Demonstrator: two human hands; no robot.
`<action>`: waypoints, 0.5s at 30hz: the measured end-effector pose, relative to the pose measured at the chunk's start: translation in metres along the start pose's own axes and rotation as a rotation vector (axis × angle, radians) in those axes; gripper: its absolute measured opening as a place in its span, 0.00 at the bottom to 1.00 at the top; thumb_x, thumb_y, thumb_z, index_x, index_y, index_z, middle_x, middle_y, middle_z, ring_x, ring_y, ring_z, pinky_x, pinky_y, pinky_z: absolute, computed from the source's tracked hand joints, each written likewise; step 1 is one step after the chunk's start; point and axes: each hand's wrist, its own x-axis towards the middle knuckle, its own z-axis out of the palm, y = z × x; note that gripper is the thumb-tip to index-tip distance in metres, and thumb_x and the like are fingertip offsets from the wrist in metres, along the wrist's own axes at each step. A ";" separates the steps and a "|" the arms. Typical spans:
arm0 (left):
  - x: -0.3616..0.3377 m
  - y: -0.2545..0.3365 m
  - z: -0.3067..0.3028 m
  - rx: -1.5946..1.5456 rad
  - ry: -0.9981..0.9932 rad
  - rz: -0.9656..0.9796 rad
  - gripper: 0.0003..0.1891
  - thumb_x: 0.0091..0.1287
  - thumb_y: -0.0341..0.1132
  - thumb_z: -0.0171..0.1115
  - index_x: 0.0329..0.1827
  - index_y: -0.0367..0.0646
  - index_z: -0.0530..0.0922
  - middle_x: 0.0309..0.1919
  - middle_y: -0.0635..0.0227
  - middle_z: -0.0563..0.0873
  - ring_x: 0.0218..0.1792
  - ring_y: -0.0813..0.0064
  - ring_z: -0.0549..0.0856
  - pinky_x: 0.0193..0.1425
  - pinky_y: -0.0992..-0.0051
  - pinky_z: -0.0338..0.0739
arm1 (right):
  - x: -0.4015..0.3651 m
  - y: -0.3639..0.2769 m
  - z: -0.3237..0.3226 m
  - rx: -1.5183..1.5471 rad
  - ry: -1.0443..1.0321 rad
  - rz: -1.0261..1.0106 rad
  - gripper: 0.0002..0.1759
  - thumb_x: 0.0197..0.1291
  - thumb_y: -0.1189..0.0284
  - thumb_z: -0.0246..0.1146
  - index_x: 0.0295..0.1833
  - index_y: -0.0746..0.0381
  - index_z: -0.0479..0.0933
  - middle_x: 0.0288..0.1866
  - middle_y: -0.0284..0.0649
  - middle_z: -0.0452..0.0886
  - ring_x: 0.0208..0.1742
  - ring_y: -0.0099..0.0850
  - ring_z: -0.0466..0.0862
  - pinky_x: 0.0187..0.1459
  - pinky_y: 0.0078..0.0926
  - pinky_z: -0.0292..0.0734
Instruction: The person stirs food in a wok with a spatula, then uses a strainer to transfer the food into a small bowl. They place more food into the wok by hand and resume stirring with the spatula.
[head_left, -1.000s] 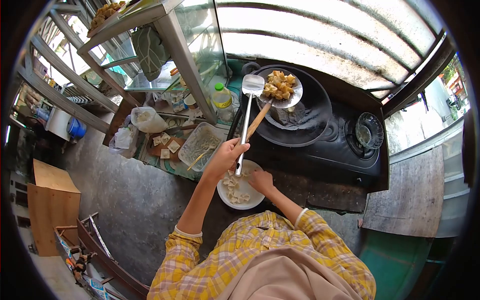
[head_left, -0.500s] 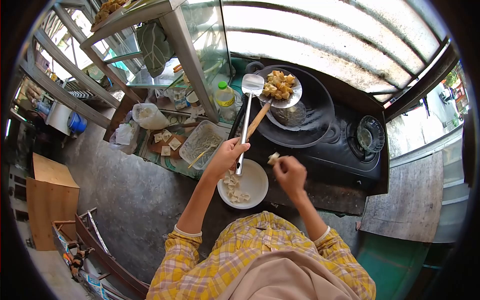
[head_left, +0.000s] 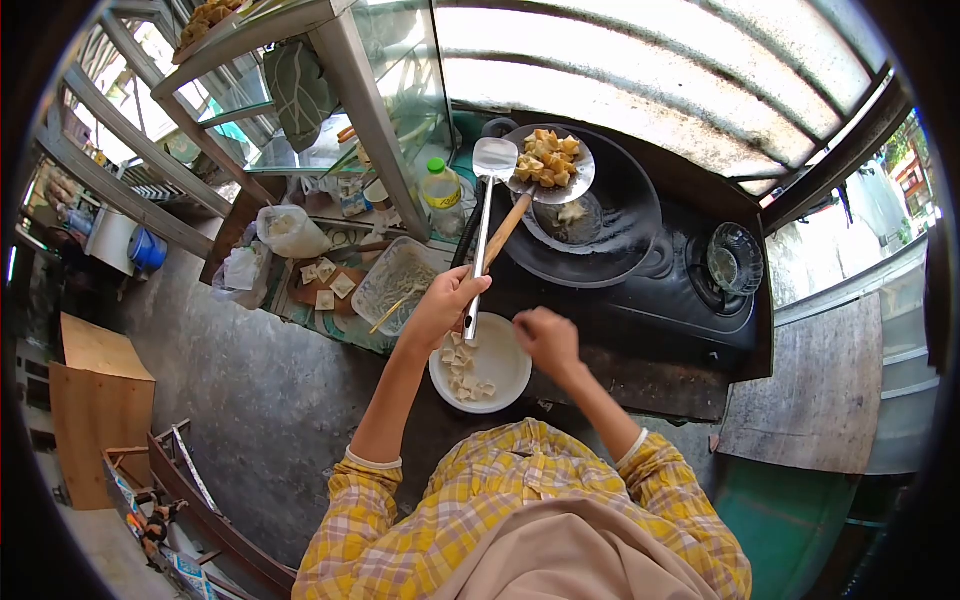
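My left hand is wrapped round two handles, those of a metal spatula and a wooden-handled skimmer. Golden fried dumplings are heaped on the skimmer, which is held over the wok. One pale dumpling lies in the oil in the wok. My right hand is beside the right rim of a white bowl, its fingers curled and no item visible in them. Raw folded dumplings are in the bowl's left part.
The wok stands on a black stove with a glass dish on the right burner. To the left are a plastic tub, a board with flat wrapped pieces, a green-capped bottle and a glass cabinet.
My right hand has moved left toward the bowl, and the dumpling pinched in it no longer shows there. A pale dumpling now shows in the wok's oil. My left hand keeps its hold.
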 end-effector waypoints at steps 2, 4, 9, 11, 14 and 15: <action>0.001 -0.003 0.001 -0.029 -0.004 0.006 0.11 0.64 0.42 0.58 0.35 0.44 0.74 0.15 0.83 0.70 0.09 0.94 0.64 0.10 0.89 0.53 | -0.027 -0.003 0.032 -0.096 -0.362 0.080 0.10 0.48 0.61 0.64 0.35 0.52 0.82 0.27 0.37 0.80 0.28 0.38 0.81 0.30 0.36 0.76; 0.003 -0.005 0.000 -0.038 -0.002 0.007 0.11 0.64 0.42 0.58 0.35 0.44 0.74 0.15 0.82 0.71 0.09 0.94 0.63 0.10 0.89 0.53 | -0.044 -0.004 0.066 -0.051 -0.558 0.156 0.15 0.50 0.55 0.64 0.37 0.55 0.82 0.34 0.42 0.82 0.36 0.40 0.82 0.35 0.38 0.77; -0.001 -0.003 0.002 0.003 -0.003 -0.008 0.11 0.64 0.42 0.58 0.35 0.43 0.75 0.15 0.82 0.71 0.09 0.94 0.63 0.10 0.89 0.53 | -0.059 -0.002 0.127 0.003 -0.472 0.298 0.15 0.48 0.60 0.64 0.34 0.60 0.82 0.31 0.46 0.82 0.33 0.46 0.82 0.36 0.41 0.77; -0.002 -0.006 0.002 -0.013 -0.006 -0.011 0.11 0.64 0.42 0.58 0.36 0.43 0.75 0.15 0.82 0.71 0.09 0.94 0.63 0.10 0.89 0.53 | -0.059 0.001 0.134 0.030 -0.432 0.359 0.15 0.49 0.60 0.63 0.32 0.61 0.82 0.32 0.46 0.81 0.34 0.45 0.82 0.36 0.40 0.76; -0.003 -0.007 0.002 -0.022 -0.011 -0.015 0.11 0.64 0.42 0.58 0.36 0.43 0.75 0.15 0.82 0.71 0.09 0.94 0.63 0.10 0.89 0.54 | -0.057 0.004 0.132 0.089 -0.413 0.351 0.14 0.48 0.61 0.63 0.29 0.61 0.82 0.31 0.45 0.81 0.32 0.43 0.82 0.35 0.38 0.76; -0.003 -0.007 0.002 -0.022 -0.012 -0.017 0.11 0.64 0.42 0.58 0.36 0.43 0.75 0.15 0.82 0.71 0.09 0.94 0.63 0.10 0.89 0.54 | -0.056 0.005 0.128 0.112 -0.412 0.332 0.13 0.48 0.61 0.63 0.28 0.61 0.82 0.30 0.44 0.81 0.31 0.42 0.82 0.34 0.38 0.76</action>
